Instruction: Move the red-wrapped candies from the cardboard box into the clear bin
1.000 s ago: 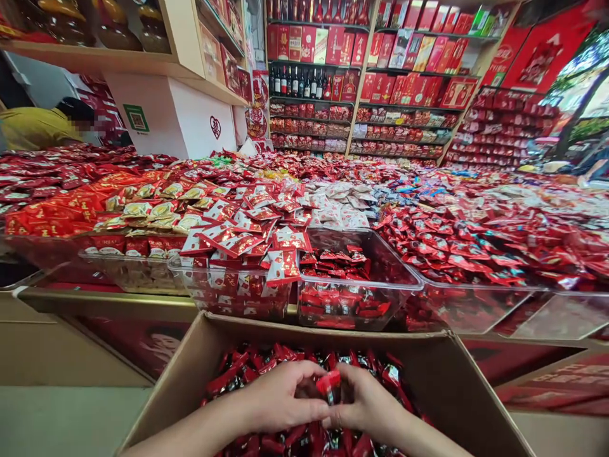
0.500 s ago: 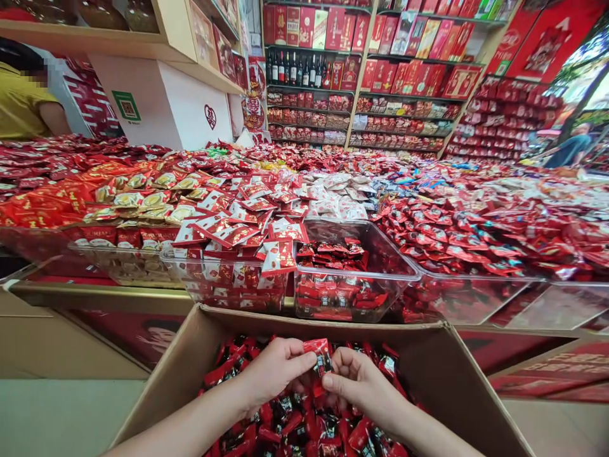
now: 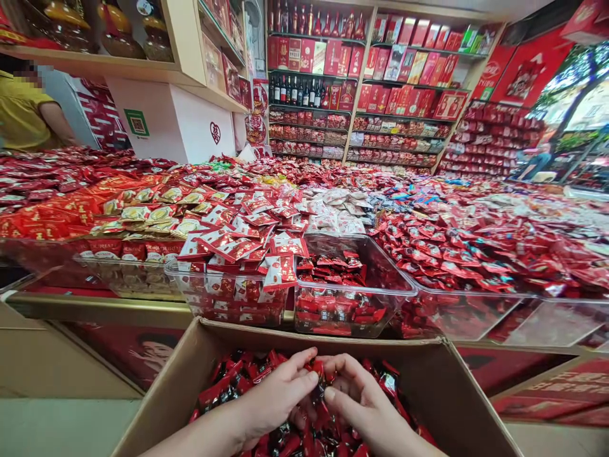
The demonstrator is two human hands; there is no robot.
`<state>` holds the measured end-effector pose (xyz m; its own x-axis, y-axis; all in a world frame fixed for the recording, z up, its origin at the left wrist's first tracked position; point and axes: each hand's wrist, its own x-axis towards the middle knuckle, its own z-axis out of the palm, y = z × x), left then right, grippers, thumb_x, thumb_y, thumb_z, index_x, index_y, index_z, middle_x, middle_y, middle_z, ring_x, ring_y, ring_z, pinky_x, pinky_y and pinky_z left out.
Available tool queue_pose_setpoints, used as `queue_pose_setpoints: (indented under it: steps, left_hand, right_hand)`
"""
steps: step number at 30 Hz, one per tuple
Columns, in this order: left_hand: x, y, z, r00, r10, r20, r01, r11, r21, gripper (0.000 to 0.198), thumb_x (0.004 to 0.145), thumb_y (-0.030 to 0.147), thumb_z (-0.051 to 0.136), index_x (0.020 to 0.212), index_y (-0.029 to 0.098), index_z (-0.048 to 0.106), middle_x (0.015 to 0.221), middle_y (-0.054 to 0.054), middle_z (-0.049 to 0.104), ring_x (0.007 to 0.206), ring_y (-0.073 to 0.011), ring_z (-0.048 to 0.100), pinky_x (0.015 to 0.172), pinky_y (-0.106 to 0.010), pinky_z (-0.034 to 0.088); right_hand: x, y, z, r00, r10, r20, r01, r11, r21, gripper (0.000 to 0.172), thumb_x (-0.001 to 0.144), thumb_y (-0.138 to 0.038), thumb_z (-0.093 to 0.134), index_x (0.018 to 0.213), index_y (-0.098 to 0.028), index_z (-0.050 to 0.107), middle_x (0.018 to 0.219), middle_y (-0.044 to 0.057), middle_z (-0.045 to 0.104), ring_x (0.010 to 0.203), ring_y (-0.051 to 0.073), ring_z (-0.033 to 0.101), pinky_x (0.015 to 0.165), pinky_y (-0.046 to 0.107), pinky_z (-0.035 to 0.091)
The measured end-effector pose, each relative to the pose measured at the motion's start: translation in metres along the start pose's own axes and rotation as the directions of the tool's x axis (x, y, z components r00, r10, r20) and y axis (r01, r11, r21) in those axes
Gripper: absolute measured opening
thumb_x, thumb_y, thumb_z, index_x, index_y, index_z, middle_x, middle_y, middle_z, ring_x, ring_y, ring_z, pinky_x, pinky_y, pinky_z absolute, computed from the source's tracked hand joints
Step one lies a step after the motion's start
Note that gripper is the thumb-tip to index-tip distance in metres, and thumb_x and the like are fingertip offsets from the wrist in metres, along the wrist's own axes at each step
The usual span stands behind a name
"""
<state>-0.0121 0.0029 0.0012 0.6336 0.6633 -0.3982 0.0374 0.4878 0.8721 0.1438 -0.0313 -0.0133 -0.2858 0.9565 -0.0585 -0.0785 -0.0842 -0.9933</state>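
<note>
1. Fingers first: the left hand's fingers (image 3: 299, 360) are curled in narrow and meet the right hand's fingertips over the heap. Red wrappers show in the gap between them, though I cannot tell whether any piece is really pinched.
2. Count them: two hands, the left hand (image 3: 273, 400) and the right hand (image 3: 364, 403), both palms cupped inward and both sunk among the wrapped candies (image 3: 228, 384).
3. Those candies are far too many to count. They are small glossy packets, red with black patches, crinkled and piled loose.
4. They lie in one cardboard box (image 3: 457, 400), open at the top, brown and plain, right below the camera. The hands hide the pieces beneath them.
5. The box's far wall rises between the hands and the counter behind it.
6. Just past that wall there are at least four clear bins in a row. The middle bin (image 3: 413, 289) is only part full of red packets.
7. The bin beside it, to the left, overflows with red-and-white packets (image 3: 238, 244).
8. Beyond the bins, a broad display (image 3: 476, 247) is heaped with red sweets.
9. At the back stand shelves (image 3: 380, 82) of red boxes, and one row of dark bottles (image 3: 295, 92).
10. Far left is one person in a yellow shirt (image 3: 21, 114), well apart from the box.
</note>
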Motion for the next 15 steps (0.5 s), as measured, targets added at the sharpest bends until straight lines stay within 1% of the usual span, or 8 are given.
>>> queue_pose_setpoints:
  steps: [2, 4, 6, 8, 10, 12, 13, 15]
  left_hand:
    - [-0.003, 0.002, 0.001, 0.999, 0.016, 0.034, -0.014, 0.999, -0.052, 0.052, 0.077, 0.030, 0.044, 0.121, 0.022, 0.019, 0.074, 0.001, 0.051, 0.056, -0.0091, 0.049, 0.048, -0.022, 0.036]
    - [-0.006, 0.004, 0.003, 0.996, 0.044, 0.082, -0.033, 0.991, -0.130, 0.049, 0.077, 0.028, 0.044, 0.120, 0.027, 0.022, 0.073, 0.003, 0.049, 0.052, -0.0072, 0.047, 0.045, -0.020, 0.035]
    - [-0.009, 0.009, 0.006, 0.987, 0.085, 0.137, -0.057, 0.980, -0.190, 0.041, 0.077, 0.027, 0.043, 0.116, 0.026, 0.031, 0.073, 0.002, 0.049, 0.053, -0.0070, 0.048, 0.045, -0.019, 0.034]
    - [-0.012, 0.013, 0.008, 0.975, 0.103, 0.195, -0.060, 0.975, -0.215, 0.030, 0.079, 0.030, 0.039, 0.108, 0.021, 0.040, 0.075, -0.001, 0.052, 0.057, -0.0083, 0.050, 0.046, -0.019, 0.033]
    - [-0.013, 0.016, 0.009, 0.971, 0.084, 0.225, -0.037, 0.978, -0.206, 0.028, 0.080, 0.035, 0.034, 0.100, 0.017, 0.045, 0.077, -0.004, 0.055, 0.058, -0.0094, 0.052, 0.046, -0.020, 0.033]
    - [-0.012, 0.015, 0.008, 0.975, 0.056, 0.215, -0.022, 0.987, -0.160, 0.026, 0.079, 0.034, 0.037, 0.095, 0.015, 0.046, 0.076, -0.006, 0.057, 0.056, -0.0091, 0.052, 0.047, -0.020, 0.032]
    - [-0.011, 0.014, 0.007, 0.978, 0.054, 0.199, -0.027, 0.991, -0.132, 0.024, 0.078, 0.032, 0.041, 0.093, 0.014, 0.046, 0.076, -0.006, 0.058, 0.056, -0.0090, 0.053, 0.047, -0.019, 0.032]
    - [-0.009, 0.011, 0.004, 0.983, 0.057, 0.176, -0.044, 0.996, -0.077, 0.021, 0.075, 0.028, 0.047, 0.090, 0.014, 0.047, 0.077, -0.006, 0.059, 0.057, -0.0091, 0.053, 0.047, -0.019, 0.031]
  right_hand:
    - [0.001, -0.002, 0.000, 0.998, 0.034, 0.053, -0.040, 0.993, 0.109, 0.037, 0.068, -0.031, 0.054, 0.099, -0.023, 0.036, 0.102, 0.005, 0.042, 0.051, 0.003, 0.040, 0.040, 0.016, 0.031]
    - [0.002, -0.005, 0.000, 0.996, 0.035, 0.087, -0.049, 0.986, 0.161, 0.044, 0.063, -0.029, 0.059, 0.100, -0.024, 0.036, 0.099, 0.003, 0.043, 0.048, 0.001, 0.038, 0.038, 0.014, 0.029]
    - [0.000, -0.013, 0.001, 0.995, 0.026, 0.096, -0.043, 0.981, 0.187, 0.036, 0.060, -0.026, 0.063, 0.088, -0.020, 0.042, 0.084, 0.000, 0.049, 0.048, 0.001, 0.038, 0.041, 0.015, 0.030]
    - [-0.004, -0.030, 0.000, 0.995, 0.022, 0.092, -0.038, 0.984, 0.172, 0.026, 0.060, -0.025, 0.063, 0.075, -0.017, 0.043, 0.067, -0.003, 0.049, 0.049, 0.003, 0.041, 0.045, 0.016, 0.032]
    - [-0.007, -0.058, -0.004, 0.998, -0.010, 0.061, 0.007, 0.999, 0.050, 0.019, 0.063, -0.024, 0.060, 0.069, -0.016, 0.044, 0.061, -0.003, 0.049, 0.054, 0.005, 0.044, 0.050, 0.018, 0.035]
    - [-0.004, -0.094, -0.014, 0.991, -0.129, -0.030, 0.123, 0.979, -0.160, 0.013, 0.066, -0.024, 0.057, 0.071, -0.017, 0.048, 0.066, 0.000, 0.053, 0.058, 0.007, 0.046, 0.052, 0.018, 0.036]
    - [0.000, -0.113, -0.021, 0.971, -0.225, -0.078, 0.197, 0.943, -0.269, 0.012, 0.067, -0.025, 0.056, 0.073, -0.017, 0.050, 0.069, 0.001, 0.054, 0.058, 0.007, 0.047, 0.052, 0.019, 0.036]
    - [0.019, -0.146, -0.037, 0.890, -0.424, -0.169, 0.298, 0.820, -0.488, 0.015, 0.068, -0.028, 0.053, 0.078, -0.018, 0.051, 0.066, 0.000, 0.052, 0.053, 0.007, 0.045, 0.047, 0.018, 0.035]
